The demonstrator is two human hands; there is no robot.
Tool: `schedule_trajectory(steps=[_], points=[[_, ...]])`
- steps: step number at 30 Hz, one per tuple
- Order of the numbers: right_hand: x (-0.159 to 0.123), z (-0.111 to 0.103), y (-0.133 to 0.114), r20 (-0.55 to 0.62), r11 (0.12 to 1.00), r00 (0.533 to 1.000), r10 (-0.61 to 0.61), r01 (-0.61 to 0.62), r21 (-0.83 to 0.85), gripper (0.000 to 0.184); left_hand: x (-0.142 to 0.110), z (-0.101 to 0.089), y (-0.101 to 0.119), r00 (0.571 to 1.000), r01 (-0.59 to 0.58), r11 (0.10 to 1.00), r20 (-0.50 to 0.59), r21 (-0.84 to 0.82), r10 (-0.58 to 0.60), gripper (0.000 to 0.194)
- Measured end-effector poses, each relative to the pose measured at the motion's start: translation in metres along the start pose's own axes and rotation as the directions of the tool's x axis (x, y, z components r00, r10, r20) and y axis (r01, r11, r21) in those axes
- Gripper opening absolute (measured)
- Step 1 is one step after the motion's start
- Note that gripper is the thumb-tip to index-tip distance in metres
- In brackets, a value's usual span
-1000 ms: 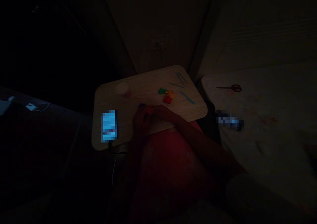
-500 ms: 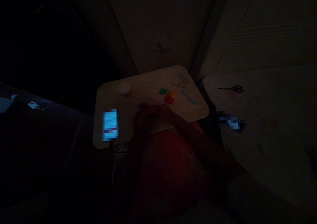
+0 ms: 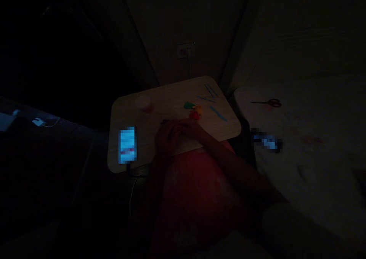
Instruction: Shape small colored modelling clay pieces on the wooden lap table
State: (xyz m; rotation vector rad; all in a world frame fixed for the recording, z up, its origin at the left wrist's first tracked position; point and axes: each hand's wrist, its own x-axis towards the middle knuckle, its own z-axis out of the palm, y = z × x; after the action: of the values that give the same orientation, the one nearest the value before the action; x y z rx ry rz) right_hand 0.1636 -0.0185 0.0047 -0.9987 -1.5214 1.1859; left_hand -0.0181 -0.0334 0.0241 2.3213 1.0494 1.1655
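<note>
In dim light my left hand [image 3: 166, 137] and my right hand [image 3: 189, 128] meet over the near part of a small wooden-topped table [image 3: 168, 97]. Their fingers are bent together, and whatever lies between them is too dark to make out. Just beyond my left fingers sits a small dark bluish lump [image 3: 164, 121], partly covered. Past my right hand, three soft lumps that look like modelling clay touch one another: green [image 3: 188, 105], orange [image 3: 198, 109] and red [image 3: 194, 115].
Several thin blue modelling tools [image 3: 219, 113] lie on the table's right side. A pale tub [image 3: 143, 103] stands at the back left, and a blurred lit screen [image 3: 127, 144] is at the front left. Scissors [image 3: 267, 103] rest on the pale surface to the right.
My hands have shifted slightly, the left one turning a little so its fingers sit closer to the right. The lumps, tools and tub stay in place.
</note>
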Motion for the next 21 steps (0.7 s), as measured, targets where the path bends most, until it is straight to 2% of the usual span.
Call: schedule_trajectory(steps=[6,14,17,21], points=[[-0.0013,-0.0015,-0.0010,0.029,0.998,0.999,-0.019,0.021,-0.061,0.041,-0.0017,0.0017,-0.0056,0.999,0.031,0.999,-0.016,0.024,-0.031,0.045],[-0.0010,0.0061,-0.0012,0.060,1.000,0.998,0.001,0.000,-0.017,0.051,-0.0077,0.0003,-0.0053,0.979,0.031,0.996,-0.201,0.079,-0.014,0.029],[-0.0021,0.0062,-0.0017,0.087,1.000,0.996,-0.003,0.004,-0.017,0.050,-0.0086,0.0005,-0.0065,0.980,0.048,0.993,-0.196,0.108,-0.026,0.030],[-0.0035,0.0054,-0.0010,0.072,0.997,0.997,0.011,-0.006,-0.071,0.046,-0.0077,0.0012,-0.0076,0.991,0.038,0.987,-0.134,0.156,-0.017,0.036]])
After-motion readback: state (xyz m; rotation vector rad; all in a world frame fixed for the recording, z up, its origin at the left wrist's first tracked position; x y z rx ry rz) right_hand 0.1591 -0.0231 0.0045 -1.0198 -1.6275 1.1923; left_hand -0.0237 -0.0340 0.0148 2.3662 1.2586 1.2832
